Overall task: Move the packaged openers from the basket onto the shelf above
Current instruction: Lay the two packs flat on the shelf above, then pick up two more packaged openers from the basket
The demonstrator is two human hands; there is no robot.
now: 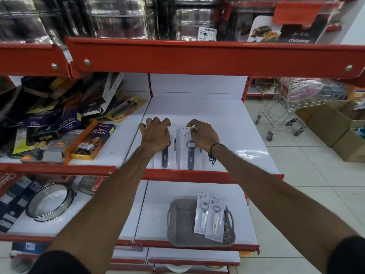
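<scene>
Two packaged openers with dark grey handles lie side by side on the white middle shelf (pixel 227 119), near its red front edge. My left hand (pixel 156 133) covers the top end of the left packaged opener (pixel 165 159), fingers curled over the card. My right hand (pixel 203 135) pinches the top edge of the right packaged opener (pixel 191 155). One shelf below, a grey basket (pixel 181 220) holds two more packaged openers with white handles (pixel 203 216), (pixel 216 220), leaning against its right side.
A messy pile of boxed goods (pixel 59 125) fills the shelf to the left. A round sieve (pixel 51 202) sits lower left. The red lip of the upper shelf (pixel 197 56) overhangs. A wire trolley (pixel 292 107) and cardboard boxes (pixel 335 127) stand on the floor at right.
</scene>
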